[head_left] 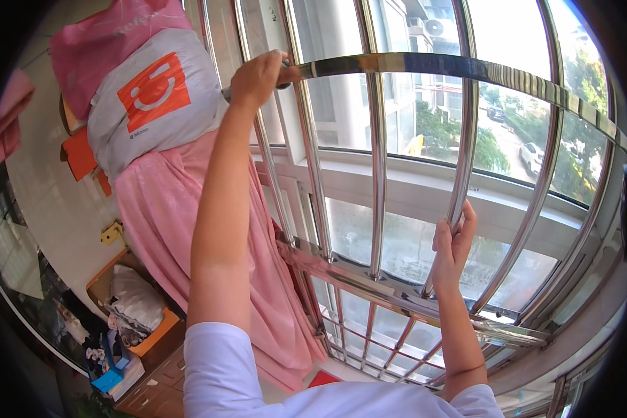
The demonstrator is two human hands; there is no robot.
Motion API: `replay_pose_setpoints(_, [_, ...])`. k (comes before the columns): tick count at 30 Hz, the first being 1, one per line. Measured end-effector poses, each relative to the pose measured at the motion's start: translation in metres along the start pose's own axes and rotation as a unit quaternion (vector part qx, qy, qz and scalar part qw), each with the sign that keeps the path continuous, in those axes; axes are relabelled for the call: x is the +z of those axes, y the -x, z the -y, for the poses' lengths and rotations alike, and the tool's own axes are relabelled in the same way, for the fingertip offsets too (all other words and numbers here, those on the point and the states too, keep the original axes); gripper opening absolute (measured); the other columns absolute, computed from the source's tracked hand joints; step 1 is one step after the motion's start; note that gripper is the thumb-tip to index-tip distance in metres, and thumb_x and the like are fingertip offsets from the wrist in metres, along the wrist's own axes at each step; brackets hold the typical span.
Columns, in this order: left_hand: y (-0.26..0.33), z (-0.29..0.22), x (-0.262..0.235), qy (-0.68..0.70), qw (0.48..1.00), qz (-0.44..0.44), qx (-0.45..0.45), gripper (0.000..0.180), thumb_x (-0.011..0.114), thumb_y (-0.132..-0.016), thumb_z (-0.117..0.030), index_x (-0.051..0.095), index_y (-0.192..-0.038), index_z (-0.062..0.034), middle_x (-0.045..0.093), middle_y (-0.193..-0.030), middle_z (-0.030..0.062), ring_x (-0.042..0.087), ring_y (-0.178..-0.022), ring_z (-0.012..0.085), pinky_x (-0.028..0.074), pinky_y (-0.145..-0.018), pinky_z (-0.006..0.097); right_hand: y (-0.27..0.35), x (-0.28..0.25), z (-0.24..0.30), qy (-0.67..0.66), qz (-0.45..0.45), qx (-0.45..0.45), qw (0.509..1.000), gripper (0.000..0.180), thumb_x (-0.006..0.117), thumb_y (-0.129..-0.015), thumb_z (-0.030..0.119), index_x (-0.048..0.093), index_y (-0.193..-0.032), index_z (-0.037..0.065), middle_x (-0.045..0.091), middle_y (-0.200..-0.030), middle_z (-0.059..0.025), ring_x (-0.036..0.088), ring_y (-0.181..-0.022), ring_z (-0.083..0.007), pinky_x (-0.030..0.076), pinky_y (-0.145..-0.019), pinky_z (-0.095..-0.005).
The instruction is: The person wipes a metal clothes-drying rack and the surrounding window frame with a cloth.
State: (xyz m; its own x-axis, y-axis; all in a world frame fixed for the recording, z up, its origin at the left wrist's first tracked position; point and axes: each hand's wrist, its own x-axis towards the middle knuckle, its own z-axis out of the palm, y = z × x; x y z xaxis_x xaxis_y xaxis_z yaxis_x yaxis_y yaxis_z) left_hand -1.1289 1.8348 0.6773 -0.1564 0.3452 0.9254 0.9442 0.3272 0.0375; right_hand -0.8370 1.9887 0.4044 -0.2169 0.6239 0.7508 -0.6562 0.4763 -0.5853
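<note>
White sleeve [216,362] lowest; left hand [258,78] shut on dark tool handle [283,75] at top rail [467,68], right hand [453,247] gripping vertical bar [462,174]. Prob working rail joint; next needs firm bracing.

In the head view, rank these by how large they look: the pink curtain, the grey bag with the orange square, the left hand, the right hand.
1. Pink curtain, the largest.
2. Grey bag with the orange square.
3. Left hand and right hand: they look alike in size, and the fisheye bend makes ranking them unsure. Each is closed on a steel window bar.
</note>
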Motion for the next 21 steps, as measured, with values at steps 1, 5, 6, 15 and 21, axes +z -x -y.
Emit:
replay_pose_setpoints(1, [-0.014, 0.009, -0.01, -0.015, 0.997, 0.067, -0.024, 0.049, 0.03, -0.096, -0.039, 0.068, -0.109, -0.0114, 0.068, -0.11, 0.0138, 0.064, -0.098, 0.033, 0.049, -0.085, 0.042, 0.002, 0.002, 0.0, -0.002, 0.002, 0.0, 1.0, 0.048, 0.051, -0.098, 0.008, 0.032, -0.143, 0.005, 0.044, -0.079, 0.004, 0.037, -0.065, -0.0025, 0.029, -0.057, -0.0195])
replay_pose_setpoints(5, [-0.032, 0.038, -0.001, -0.142, 0.984, 0.097, 0.051, 0.047, 0.03, -0.095, -0.039, 0.065, -0.103, -0.0086, 0.068, -0.113, 0.0145, 0.063, -0.101, 0.0363, 0.048, -0.084, 0.044, 0.001, 0.004, 0.0, -0.006, 0.013, -0.004, 1.0, 0.049, 0.05, -0.098, 0.008, 0.032, -0.143, 0.005, 0.045, -0.077, 0.0033, 0.038, -0.064, -0.003, 0.03, -0.056, -0.0199])
replay_pose_setpoints(6, [-0.029, 0.032, 0.0, -0.175, 0.977, 0.076, 0.098, 0.046, 0.03, -0.095, -0.038, 0.065, -0.101, -0.0082, 0.068, -0.112, 0.0145, 0.063, -0.101, 0.0366, 0.048, -0.083, 0.044, 0.0, 0.002, 0.001, -0.003, 0.014, -0.005, 1.0, 0.049, 0.05, -0.098, 0.008, 0.032, -0.143, 0.005, 0.045, -0.077, 0.0031, 0.038, -0.063, -0.0032, 0.03, -0.056, -0.0201])
replay_pose_setpoints(15, [0.042, -0.034, 0.048, 0.091, 0.937, -0.331, 0.06, 0.018, 0.054, -0.093, -0.012, 0.062, -0.108, -0.0054, 0.059, -0.106, 0.0128, 0.051, -0.105, 0.0329, 0.039, -0.092, 0.043, 0.0, 0.004, -0.001, -0.008, 0.014, -0.004, 1.0, 0.051, 0.049, -0.098, 0.007, 0.031, -0.146, 0.007, 0.042, -0.075, 0.005, 0.036, -0.062, -0.0023, 0.028, -0.054, -0.0197])
replay_pose_setpoints(21, [0.101, -0.087, 0.073, 0.062, 0.951, -0.301, 0.042, 0.027, 0.058, -0.084, 0.006, 0.06, -0.107, -0.0069, 0.048, -0.116, 0.0125, 0.043, -0.109, 0.0338, 0.037, -0.093, 0.041, -0.001, 0.0, -0.001, 0.0, 0.016, -0.008, 1.0, 0.049, 0.051, -0.098, 0.009, 0.032, -0.143, 0.005, 0.045, -0.075, 0.0031, 0.039, -0.062, -0.0036, 0.032, -0.055, -0.0205])
